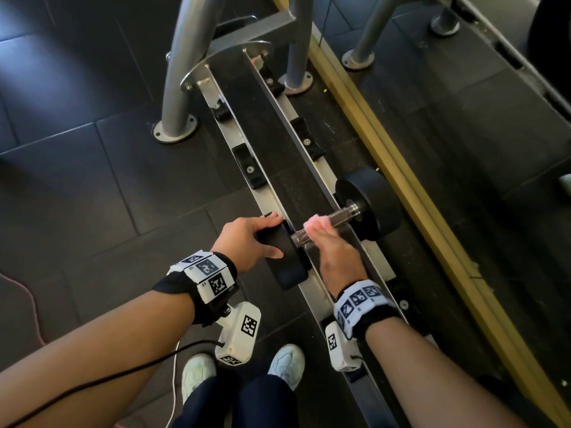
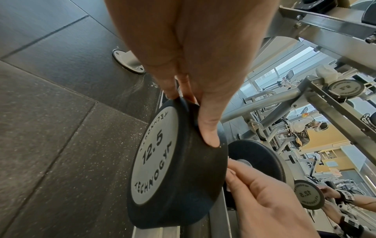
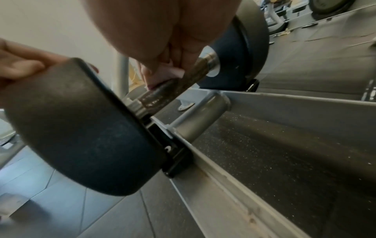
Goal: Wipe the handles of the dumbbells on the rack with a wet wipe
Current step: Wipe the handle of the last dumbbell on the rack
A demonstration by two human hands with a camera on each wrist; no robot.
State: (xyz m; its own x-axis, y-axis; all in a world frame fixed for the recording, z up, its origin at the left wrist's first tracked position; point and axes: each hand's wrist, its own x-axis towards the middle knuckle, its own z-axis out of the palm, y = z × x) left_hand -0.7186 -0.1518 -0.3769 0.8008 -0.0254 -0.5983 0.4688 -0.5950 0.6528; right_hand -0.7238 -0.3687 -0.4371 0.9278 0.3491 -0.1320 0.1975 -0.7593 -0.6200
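The dumbbell (image 1: 336, 223), marked 12.5 on its end plate, lies across the two rails of the bottom rack (image 1: 312, 299) shelf, one head over each rail edge. My right hand (image 1: 332, 247) is my working grip: its fingers curl around the handle (image 1: 344, 215), grasping a pale pink wet wipe (image 1: 316, 225) against the bar near its near end. My left hand (image 1: 248, 236) clasps the near head (image 1: 285, 261), fingers over its rim, thumb on its side.
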